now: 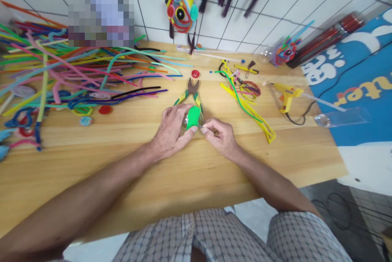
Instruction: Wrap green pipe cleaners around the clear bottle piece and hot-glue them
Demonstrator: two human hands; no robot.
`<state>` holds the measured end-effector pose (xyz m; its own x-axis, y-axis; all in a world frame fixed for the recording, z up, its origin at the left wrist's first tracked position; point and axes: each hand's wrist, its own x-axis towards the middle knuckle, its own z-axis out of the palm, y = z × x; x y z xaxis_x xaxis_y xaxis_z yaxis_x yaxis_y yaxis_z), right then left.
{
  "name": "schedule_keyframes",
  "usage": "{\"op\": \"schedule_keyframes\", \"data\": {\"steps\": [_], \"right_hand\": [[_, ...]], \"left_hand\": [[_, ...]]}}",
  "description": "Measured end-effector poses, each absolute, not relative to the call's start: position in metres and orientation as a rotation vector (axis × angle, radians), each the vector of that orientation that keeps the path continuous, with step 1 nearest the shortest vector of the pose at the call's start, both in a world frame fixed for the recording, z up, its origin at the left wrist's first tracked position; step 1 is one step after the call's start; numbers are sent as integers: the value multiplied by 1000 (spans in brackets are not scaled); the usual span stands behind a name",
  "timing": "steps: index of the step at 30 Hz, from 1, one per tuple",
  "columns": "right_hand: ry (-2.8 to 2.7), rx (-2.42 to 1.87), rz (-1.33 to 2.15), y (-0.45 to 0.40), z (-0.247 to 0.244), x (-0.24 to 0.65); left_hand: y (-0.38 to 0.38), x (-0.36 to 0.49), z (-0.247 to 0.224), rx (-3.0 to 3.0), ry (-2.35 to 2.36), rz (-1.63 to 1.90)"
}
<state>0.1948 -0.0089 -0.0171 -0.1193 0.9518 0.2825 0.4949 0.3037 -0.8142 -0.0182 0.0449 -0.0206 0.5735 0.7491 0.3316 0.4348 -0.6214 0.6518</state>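
One garment [165,237], two hands [173,129] [221,137], one ball [193,117]

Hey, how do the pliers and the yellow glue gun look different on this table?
Color: the pliers have green and yellow handles and a dark head; the glue gun is mostly yellow. Place: the pliers are partly hidden by the left hand; the glue gun lies farther right, in full view. Both rest on the wooden table.

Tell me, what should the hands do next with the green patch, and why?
Perhaps press the small piece against the green patch: the left hand holds the clear round thing bearing that patch, and the right hand pinches the piece, too small to identify, close beside it.
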Motion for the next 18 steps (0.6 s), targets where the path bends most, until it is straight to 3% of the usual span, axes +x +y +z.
{"op": "schedule_keyframes", "data": {"steps": [18], "right_hand": [[-1721,-1293,762,-7,-15,195]], "left_hand": [[47,-14,-29,2355,957,934]]}}
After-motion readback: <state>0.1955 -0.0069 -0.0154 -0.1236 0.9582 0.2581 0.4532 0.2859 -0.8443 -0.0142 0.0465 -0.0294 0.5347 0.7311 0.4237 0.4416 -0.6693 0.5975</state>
